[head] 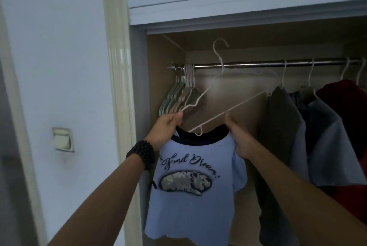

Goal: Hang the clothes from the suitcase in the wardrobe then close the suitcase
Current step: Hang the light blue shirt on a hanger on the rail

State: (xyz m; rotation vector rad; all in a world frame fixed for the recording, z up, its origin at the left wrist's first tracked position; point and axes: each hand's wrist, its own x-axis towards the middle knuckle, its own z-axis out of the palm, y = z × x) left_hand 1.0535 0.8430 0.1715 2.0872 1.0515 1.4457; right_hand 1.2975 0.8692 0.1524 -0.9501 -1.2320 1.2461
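Observation:
A light blue T-shirt (190, 202) with a dark collar and a printed picture hangs from both my hands in front of the open wardrobe. My left hand (164, 130) grips the shirt's left shoulder together with one end of a white hanger (216, 79). My right hand (238, 138) grips the right shoulder beside the hanger's bottom bar. The hanger is tilted, its lower end dipping into the collar, its hook up and off the metal rail (258, 64). The suitcase is out of view.
Several empty hangers (178, 94) bunch at the rail's left end. Grey, blue and red clothes (309, 126) hang on the right. A stretch of bare rail lies between them. The wardrobe's left frame (119, 86) and a wall switch (62, 139) are to the left.

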